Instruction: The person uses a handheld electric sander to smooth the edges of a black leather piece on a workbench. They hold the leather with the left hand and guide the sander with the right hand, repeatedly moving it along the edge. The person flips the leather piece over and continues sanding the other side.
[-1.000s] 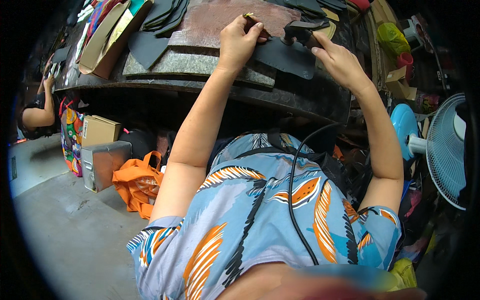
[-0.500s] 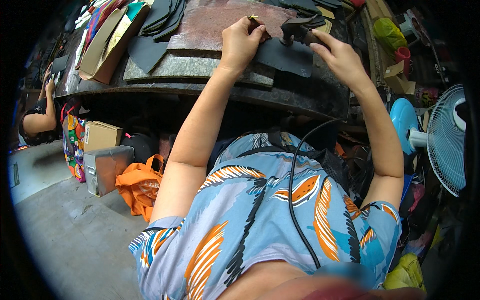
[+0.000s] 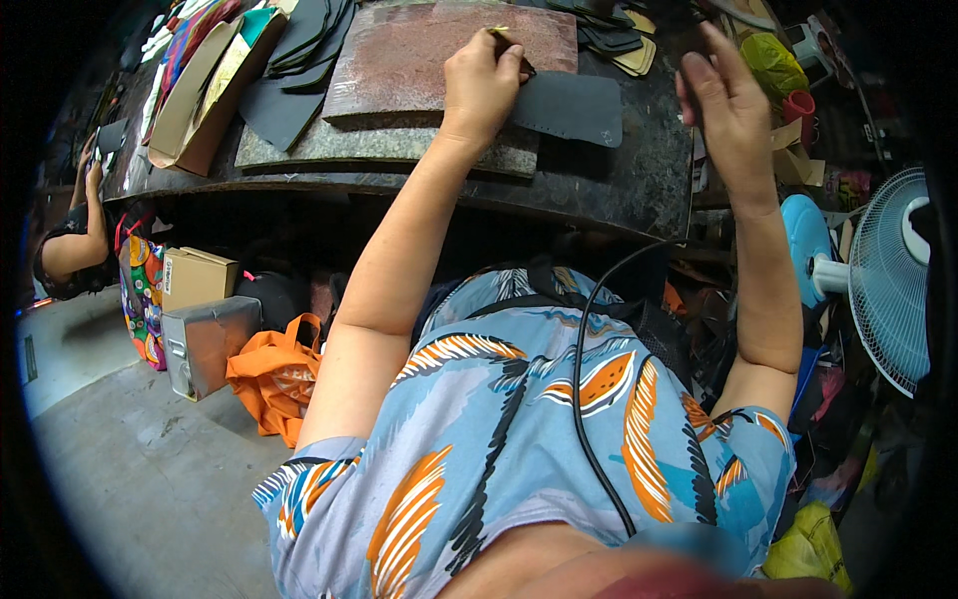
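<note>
Left hand (image 3: 482, 85): I see it closed, thumb and fingers around a dark stick (image 3: 502, 40) whose yellow end pokes up above the fist. The stick's lower end shows just right of the fingers, close to a flat dark grey piece (image 3: 574, 110). The piece lies immediately right of this hand, with a row of small marks along its near edge; whether the stick touches it, I cannot tell from here.

Right hand (image 3: 733, 110): raised, well right of the left hand and the grey piece, blurred. I make out bent fingers; whether they grip anything, I cannot tell.

Around the left hand: a reddish-brown slab (image 3: 389, 65) extends beneath it and to its left, resting on a speckled grey slab (image 3: 299, 150). Farther left I note more dark pieces (image 3: 284, 112), then an open cardboard box (image 3: 195, 115). Beyond the hand, to its right, sits another dark pile (image 3: 609, 38).

Below the right hand, off to its right: a blue and white fan (image 3: 883, 290).
</note>
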`<act>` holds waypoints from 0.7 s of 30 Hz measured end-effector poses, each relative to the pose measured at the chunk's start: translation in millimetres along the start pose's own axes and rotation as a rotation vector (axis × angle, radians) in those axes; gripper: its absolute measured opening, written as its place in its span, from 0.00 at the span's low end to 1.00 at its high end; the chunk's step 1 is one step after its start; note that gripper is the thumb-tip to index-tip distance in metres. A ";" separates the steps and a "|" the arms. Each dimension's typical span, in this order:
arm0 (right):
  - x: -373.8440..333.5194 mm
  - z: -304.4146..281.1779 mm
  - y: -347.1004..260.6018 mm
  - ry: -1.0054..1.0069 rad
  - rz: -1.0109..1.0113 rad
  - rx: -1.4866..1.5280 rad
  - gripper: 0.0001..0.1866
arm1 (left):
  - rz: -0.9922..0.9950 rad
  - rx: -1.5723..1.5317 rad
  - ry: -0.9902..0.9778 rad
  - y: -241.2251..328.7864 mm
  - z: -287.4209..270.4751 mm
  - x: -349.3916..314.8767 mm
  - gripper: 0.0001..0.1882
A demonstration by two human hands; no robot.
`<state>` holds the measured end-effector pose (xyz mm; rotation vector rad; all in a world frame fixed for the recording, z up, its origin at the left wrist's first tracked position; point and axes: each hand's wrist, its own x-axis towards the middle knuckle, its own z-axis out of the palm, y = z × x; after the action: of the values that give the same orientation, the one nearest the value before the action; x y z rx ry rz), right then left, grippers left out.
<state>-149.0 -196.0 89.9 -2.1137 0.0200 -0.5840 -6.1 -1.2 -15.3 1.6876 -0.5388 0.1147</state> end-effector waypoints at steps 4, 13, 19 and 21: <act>-6.1 3.6 25.4 -0.122 0.115 -0.150 0.24 | -0.107 -0.115 0.000 0.1 -3.2 -0.1 0.07; 24.4 -11.6 -61.5 0.030 -0.390 -0.017 0.18 | 0.119 0.141 -0.037 12.7 -3.6 0.4 0.06; 9.8 10.3 -0.7 -0.147 -0.009 -0.204 0.21 | 0.474 0.480 -0.032 17.5 11.3 -1.2 0.07; 4.6 4.9 24.3 -0.176 0.196 -0.397 0.25 | 0.438 0.400 0.017 16.0 12.4 -0.9 0.06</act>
<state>-138.0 -207.4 70.2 -2.5042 0.2598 -0.2917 -16.3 -14.3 -3.5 1.9247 -0.9130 0.5853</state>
